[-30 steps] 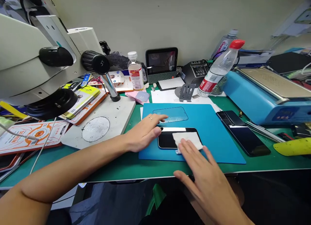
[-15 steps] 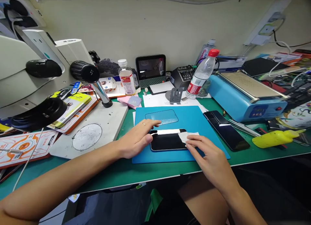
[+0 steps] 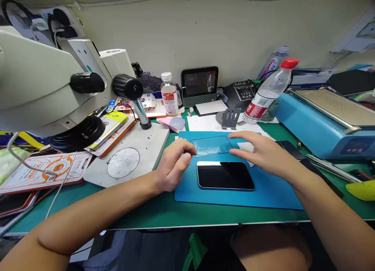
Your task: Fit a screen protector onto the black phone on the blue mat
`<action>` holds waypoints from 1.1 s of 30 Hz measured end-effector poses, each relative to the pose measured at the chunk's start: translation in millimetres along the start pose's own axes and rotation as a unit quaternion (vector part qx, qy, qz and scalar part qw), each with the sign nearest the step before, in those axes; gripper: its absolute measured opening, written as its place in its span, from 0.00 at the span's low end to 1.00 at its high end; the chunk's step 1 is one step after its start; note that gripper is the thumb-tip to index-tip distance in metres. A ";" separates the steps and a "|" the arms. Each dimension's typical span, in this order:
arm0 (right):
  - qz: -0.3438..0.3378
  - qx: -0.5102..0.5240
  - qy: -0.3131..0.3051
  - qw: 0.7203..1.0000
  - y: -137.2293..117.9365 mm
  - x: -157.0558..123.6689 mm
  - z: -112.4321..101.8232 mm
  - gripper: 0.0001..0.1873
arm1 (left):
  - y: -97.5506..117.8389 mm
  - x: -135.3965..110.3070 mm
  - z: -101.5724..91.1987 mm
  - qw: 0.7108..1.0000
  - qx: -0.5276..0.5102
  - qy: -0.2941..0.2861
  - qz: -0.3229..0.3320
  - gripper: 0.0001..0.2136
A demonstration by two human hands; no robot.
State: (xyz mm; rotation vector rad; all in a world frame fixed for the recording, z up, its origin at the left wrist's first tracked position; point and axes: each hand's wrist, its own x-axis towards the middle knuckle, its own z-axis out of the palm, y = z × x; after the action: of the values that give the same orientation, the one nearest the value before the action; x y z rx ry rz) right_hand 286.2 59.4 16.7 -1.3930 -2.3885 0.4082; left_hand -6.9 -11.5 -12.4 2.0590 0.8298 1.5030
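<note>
A phone (image 3: 225,176) lies screen up on the blue mat (image 3: 281,191), its dark glass reflecting light at the upper right. Just behind it is a clear glass screen protector (image 3: 211,145) with a thin dark border. My left hand (image 3: 175,161) is at the protector's left end, fingers bent and thumb a little apart from them. Over the right end, my right hand (image 3: 263,150) has thumb and forefinger spread; whether either hand touches the glass I cannot tell. A white wipe (image 3: 246,147) lies on the mat, partly covered by my right hand.
A microscope (image 3: 47,87) and its pale base (image 3: 149,146) stand on the left. At the back are a small display (image 3: 199,83), a metal phone stand (image 3: 231,118) and a red-capped bottle (image 3: 262,103). On the right sit a blue heating plate (image 3: 310,118) and a yellow bottle (image 3: 361,189).
My right hand has let go of the wipe and moved back to the protector's right end. My left hand has left the phone for the protector's left end. The view has swung left.
</note>
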 end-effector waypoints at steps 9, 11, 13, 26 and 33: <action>-0.099 0.003 -0.125 0.987 18.8 38.4 21.9 0.37 | -1.8 -1.1 2.4 0.999 0.003 0.005 -0.039 0.14; -0.110 0.001 -0.100 0.989 18.9 34.1 21.6 0.34 | -1.2 -0.2 2.3 0.998 0.020 0.002 -0.063 0.15; -0.120 0.000 -0.075 0.990 17.7 27.8 19.6 0.31 | -0.8 1.4 2.1 0.994 0.054 -0.003 -0.095 0.15; -0.161 0.020 0.031 0.986 19.9 -50.0 7.4 0.18 | 2.6 4.5 10.4 0.937 0.244 -0.231 -0.095 0.34; -0.187 0.029 0.047 0.981 16.8 -58.2 21.4 0.19 | -3.9 3.9 9.3 0.937 0.213 -0.256 -0.101 0.46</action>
State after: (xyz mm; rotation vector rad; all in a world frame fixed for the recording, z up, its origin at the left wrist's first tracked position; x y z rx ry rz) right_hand 316.8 14.8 -18.1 -0.8863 -2.4643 0.2987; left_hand 2.1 -6.1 -15.2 2.4182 1.1707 0.6558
